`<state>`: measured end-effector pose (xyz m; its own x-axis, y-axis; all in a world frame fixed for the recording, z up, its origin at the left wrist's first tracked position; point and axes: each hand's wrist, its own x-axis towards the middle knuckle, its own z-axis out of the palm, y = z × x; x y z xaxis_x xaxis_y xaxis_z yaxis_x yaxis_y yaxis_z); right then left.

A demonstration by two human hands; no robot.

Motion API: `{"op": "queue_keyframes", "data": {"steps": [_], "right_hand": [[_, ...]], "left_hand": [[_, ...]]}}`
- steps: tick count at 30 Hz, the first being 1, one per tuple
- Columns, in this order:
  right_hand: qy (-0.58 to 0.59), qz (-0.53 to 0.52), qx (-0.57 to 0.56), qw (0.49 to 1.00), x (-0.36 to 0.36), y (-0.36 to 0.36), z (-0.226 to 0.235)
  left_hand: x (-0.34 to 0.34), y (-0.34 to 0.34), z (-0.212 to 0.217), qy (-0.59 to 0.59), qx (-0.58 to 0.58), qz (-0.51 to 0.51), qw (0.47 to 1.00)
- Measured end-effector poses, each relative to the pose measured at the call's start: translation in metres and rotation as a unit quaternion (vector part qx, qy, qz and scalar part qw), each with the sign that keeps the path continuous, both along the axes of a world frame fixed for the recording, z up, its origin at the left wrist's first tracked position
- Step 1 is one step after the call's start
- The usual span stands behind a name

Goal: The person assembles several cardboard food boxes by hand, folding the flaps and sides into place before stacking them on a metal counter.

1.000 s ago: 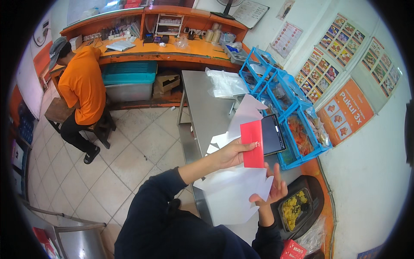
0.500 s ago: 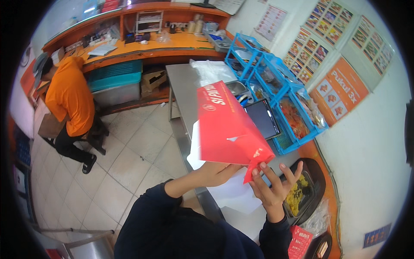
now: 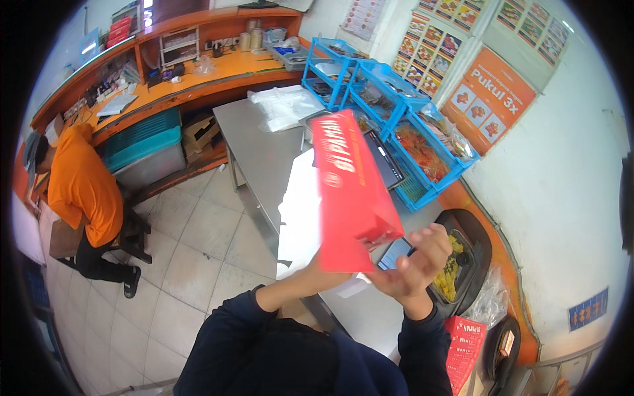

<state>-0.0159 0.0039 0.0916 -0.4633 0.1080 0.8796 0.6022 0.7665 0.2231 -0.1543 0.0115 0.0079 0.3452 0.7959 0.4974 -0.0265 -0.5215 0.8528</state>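
A red cardboard box (image 3: 356, 191), partly folded, is held up over the steel table, tilted, with white lettering on its side. White inner card panels (image 3: 297, 204) spread out at its left. My left hand (image 3: 312, 277) grips the box from below and behind; its fingers are mostly hidden by the card. Beside the lower right corner is my right hand (image 3: 416, 264), slightly blurred, its fingers loosely bent and apart, the near part close to or touching the red flap. A phone with a lit screen (image 3: 395, 253) shows behind this hand.
Blue plastic racks (image 3: 403, 132) with packets line the wall, a dark tablet (image 3: 384, 158) before them. Clear bags (image 3: 285, 105) lie on the steel table (image 3: 241, 135). A tray of yellow food (image 3: 452, 267) and stacked red boxes (image 3: 464, 350) sit right. A person in orange (image 3: 89, 185) sits left.
My right fingers have come off the pinched corner of the box and lifted away. The box has turned more upright, its white panels showing more. The view has shifted right.
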Motion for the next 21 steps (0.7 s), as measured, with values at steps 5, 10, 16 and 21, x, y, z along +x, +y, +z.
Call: {"op": "queue_keyframes", "data": {"steps": [5,10,16,21], "right_hand": [[-0.175,-0.022,0.052,0.983,0.0,-0.006,0.022],[-0.123,-0.046,-0.061,0.989,0.015,-0.018,0.013],[0.013,-0.163,-0.098,0.982,0.042,-0.046,-0.003],[0.102,-0.263,-0.072,0.957,0.105,-0.092,-0.014]], "left_hand": [[0.018,0.005,-0.009,-0.077,0.047,0.089,0.992],[0.03,0.007,-0.007,-0.075,0.064,0.033,0.995],[0.065,0.004,-0.003,-0.03,0.137,-0.04,0.989],[0.102,-0.018,0.037,0.031,0.066,-0.239,0.968]]}}
